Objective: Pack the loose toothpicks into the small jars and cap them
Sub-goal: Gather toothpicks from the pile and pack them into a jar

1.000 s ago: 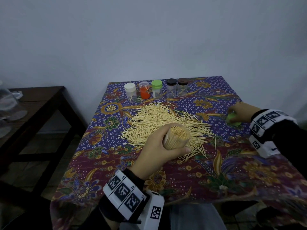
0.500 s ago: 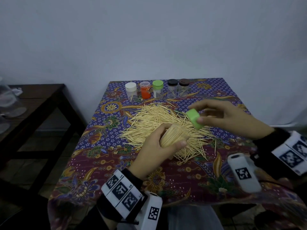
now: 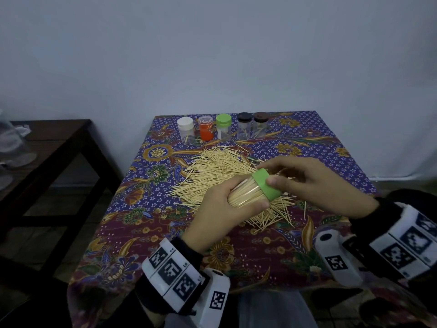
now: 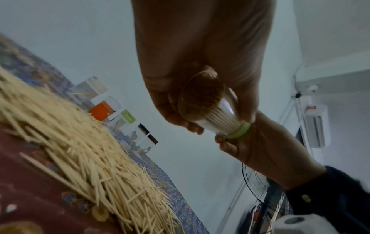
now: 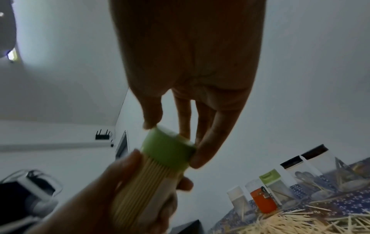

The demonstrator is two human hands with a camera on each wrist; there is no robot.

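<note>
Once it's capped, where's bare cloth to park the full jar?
Bare tablecloth right of the brown-capped jar and right of the toothpick pile; also the near strip between both wrists. Crowded: the pile mid-table and the jar row along the far edge.

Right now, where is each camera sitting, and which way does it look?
Head: looks forward and down at the table; both hands, wrist bands show.
Left wrist: looks along the left hand gripping the jar.
Right wrist: looks along the right hand pinching the green cap.
All three share jar and cap.
</note>
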